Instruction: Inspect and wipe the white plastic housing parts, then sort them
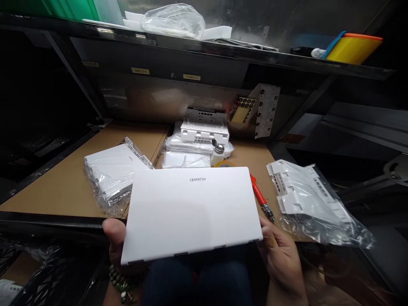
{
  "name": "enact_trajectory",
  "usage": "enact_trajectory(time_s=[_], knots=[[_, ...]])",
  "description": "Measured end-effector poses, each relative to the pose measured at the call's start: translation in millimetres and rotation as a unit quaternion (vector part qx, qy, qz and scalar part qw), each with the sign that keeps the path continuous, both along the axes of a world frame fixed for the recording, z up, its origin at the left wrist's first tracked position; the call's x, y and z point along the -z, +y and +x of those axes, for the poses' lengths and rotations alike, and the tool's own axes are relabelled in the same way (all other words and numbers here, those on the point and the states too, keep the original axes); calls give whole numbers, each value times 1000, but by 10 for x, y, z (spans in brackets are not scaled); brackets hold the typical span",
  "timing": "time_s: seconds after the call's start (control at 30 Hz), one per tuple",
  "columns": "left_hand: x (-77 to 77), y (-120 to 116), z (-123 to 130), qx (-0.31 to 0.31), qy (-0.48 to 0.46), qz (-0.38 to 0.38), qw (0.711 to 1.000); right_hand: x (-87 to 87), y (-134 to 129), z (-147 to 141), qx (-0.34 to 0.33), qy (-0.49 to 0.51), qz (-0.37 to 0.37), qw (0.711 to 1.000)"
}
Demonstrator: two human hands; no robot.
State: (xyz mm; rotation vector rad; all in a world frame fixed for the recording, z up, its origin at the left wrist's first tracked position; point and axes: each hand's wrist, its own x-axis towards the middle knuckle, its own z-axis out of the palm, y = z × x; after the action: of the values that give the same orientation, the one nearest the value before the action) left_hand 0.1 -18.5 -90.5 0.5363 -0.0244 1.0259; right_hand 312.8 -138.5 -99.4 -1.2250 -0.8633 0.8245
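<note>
Left hand (116, 244), lower left of frame: thumb up and forward, fingers curled under and hidden, wrist low with a green bead bracelet (123, 284). Right hand (280, 255), lower right: thumb tip pressed inward, palm turned left, forearm running off the bottom edge. Both hands clasped, level.

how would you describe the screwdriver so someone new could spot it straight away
Start at the big white panel that both hands hold at the near edge of the cardboard-covered bench. Just off its right edge, before the bagged white parts, lies the screwdriver: the only slim red-handled thing there.
</note>
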Motion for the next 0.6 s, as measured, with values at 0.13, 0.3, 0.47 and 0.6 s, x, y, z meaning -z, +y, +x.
enact_trajectory(time_s=[0.13, 0.3, 0.47, 0.6], knots=[[54, -30, -35, 2, -20, -41, 999, 24, -30, 12, 5, -16, -11, 1000], [-122, -35, 101, 70, -86, -26, 993, 10, -27, 11, 4, -45, -15, 999], [-270, -11, 198, 80, -109, 11, 991, -72, -17, -13, -16, -34, -2, 999], [-20, 16, 42, -4, -14, -30, 999, -231, 18, -79, -67, -1, 26, 997]])
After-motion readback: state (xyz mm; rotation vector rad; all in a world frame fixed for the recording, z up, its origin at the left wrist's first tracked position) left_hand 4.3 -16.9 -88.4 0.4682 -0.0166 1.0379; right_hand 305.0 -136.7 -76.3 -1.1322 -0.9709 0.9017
